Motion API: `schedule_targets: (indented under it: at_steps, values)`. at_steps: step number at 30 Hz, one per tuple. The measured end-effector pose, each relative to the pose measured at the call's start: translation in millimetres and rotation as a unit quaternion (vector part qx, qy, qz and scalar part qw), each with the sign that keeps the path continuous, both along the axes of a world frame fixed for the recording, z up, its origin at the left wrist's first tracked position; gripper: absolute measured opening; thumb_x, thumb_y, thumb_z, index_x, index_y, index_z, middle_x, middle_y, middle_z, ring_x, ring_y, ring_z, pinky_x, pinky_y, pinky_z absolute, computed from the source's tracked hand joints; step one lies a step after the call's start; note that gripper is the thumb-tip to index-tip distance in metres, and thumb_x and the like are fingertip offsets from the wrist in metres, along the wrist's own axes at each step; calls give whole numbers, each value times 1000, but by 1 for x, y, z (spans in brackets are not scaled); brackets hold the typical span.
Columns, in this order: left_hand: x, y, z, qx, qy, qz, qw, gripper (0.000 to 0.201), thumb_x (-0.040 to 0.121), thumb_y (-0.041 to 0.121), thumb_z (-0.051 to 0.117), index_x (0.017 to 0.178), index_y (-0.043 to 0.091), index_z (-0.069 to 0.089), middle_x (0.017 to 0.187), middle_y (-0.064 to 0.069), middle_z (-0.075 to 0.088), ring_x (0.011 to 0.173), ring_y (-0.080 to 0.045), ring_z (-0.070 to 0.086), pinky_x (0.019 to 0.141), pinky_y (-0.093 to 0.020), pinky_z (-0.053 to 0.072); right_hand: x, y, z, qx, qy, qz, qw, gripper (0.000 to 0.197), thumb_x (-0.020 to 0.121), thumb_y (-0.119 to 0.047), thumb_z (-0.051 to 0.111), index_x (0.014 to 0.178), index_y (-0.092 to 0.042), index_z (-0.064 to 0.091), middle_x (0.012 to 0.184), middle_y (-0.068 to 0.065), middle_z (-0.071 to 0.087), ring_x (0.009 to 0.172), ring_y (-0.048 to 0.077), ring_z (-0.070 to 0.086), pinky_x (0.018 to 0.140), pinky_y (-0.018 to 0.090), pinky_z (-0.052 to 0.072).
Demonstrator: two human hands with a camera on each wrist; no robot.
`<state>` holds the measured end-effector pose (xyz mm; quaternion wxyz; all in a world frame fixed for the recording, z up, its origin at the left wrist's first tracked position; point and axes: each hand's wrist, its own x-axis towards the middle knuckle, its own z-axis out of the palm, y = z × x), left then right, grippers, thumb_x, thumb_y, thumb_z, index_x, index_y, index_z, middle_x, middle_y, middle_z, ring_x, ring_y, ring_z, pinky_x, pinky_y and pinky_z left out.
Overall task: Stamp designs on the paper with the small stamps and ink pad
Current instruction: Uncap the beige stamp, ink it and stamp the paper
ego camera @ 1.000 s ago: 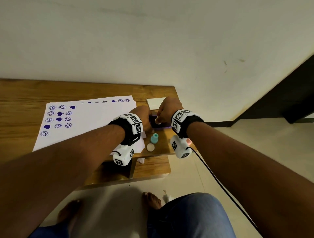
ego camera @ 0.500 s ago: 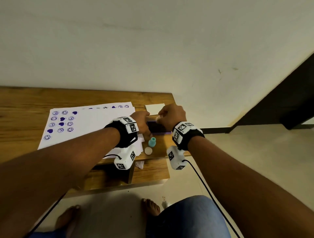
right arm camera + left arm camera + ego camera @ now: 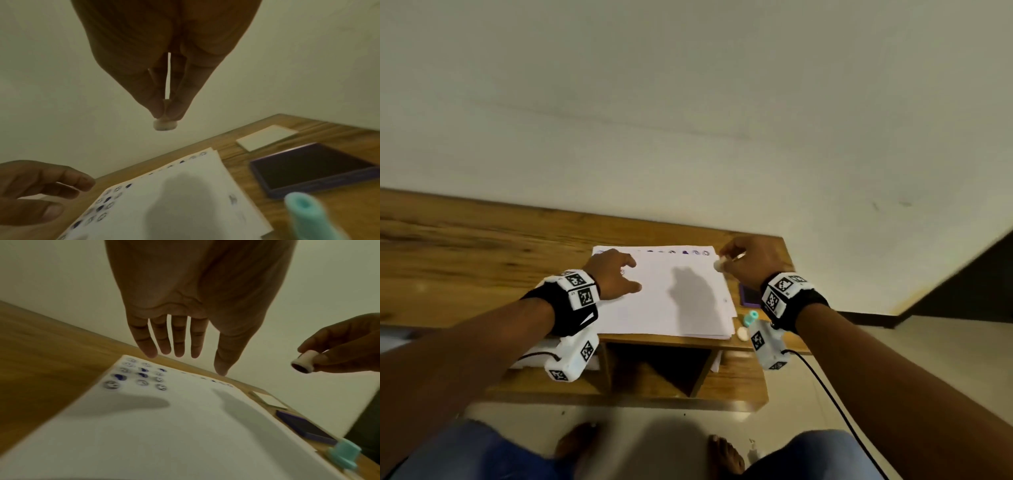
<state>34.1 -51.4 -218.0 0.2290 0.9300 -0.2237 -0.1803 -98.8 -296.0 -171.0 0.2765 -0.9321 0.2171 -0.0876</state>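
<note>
White paper point(image 3: 674, 301) lies on the wooden table point(image 3: 465, 246), with blue smiley and heart prints at its far left corner point(image 3: 141, 376) and along its far edge. My right hand point(image 3: 750, 263) pinches a small white stamp point(image 3: 720, 264) point(image 3: 304, 363) point(image 3: 165, 125) above the paper's right edge. My left hand point(image 3: 616, 274) hovers over the paper's left part with straight, spread fingers point(image 3: 164, 344), holding nothing. The dark purple ink pad point(image 3: 750, 296) point(image 3: 312, 167) lies open just right of the paper. A teal stamp point(image 3: 750, 318) point(image 3: 308, 211) stands near the pad.
A white round cap point(image 3: 742, 333) lies by the table's front edge beside the teal stamp. A white card point(image 3: 265, 139) sits behind the ink pad. A lower shelf point(image 3: 736, 383) and the floor with my feet lie below. A cable point(image 3: 835, 404) trails from my right wrist.
Both hands left the ink pad. The right hand lifted the white stamp toward the paper; the left hand swung left over the paper and spread its fingers. The head view shifted left.
</note>
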Motion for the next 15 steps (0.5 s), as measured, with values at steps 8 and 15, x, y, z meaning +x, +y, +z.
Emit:
schedule_targets:
  at_steps: [8,15]
  values:
    - [16,96,-26,30,47,82,995,71,75,45,74,138,21,51,143,1,52,128,-21,51,103,-30,41,52,94,-25,-20,39,124,991,15,79,-26,78,94,-25,76,91,-13,71,91,8,62,82,24,50]
    - [-6,95,-54,103,-11,51,993,69,74,64,63,133,32,51,146,1,40,132,-29,39,109,-46,32,77,134,-53,-15,48,143,988,13,79,-26,78,92,-24,76,94,-9,75,94,13,65,85,27,48]
